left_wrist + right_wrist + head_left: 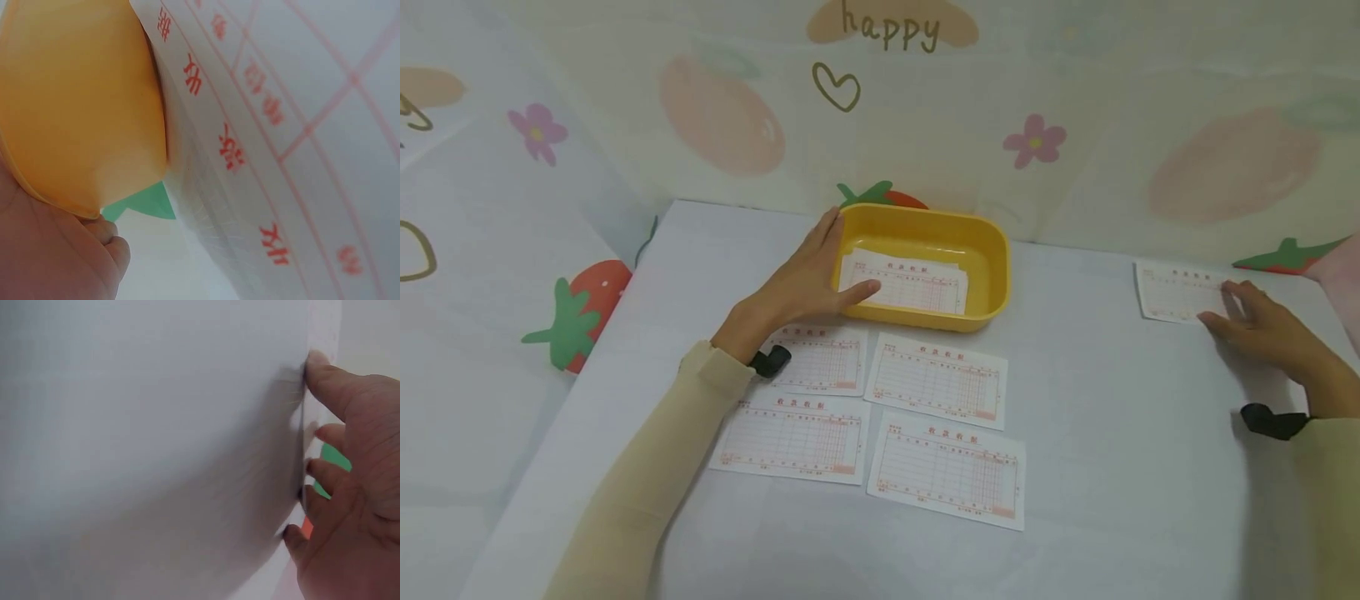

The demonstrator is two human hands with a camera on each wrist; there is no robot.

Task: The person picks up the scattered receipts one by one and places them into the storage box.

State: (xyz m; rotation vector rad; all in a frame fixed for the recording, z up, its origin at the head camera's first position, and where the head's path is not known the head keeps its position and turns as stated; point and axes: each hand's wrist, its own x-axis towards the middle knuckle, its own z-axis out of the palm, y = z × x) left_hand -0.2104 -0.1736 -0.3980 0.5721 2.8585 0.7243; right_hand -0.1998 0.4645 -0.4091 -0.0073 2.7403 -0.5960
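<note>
The receipt stack, far right on the surface, is held at its right end between parted fingers of the right hand; the yellow basket is gripped at its left side by the left hand.

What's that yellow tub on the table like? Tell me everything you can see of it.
The yellow rectangular, plastic-looking tub has rounded corners, a lipped rim and smooth, slightly shiny walls. It stands upright, open-topped, near the back of the white-covered table. White paper slips with red printing lie inside. The person's bare left hand holds its left end, thumb reaching over the near-left corner.
</note>
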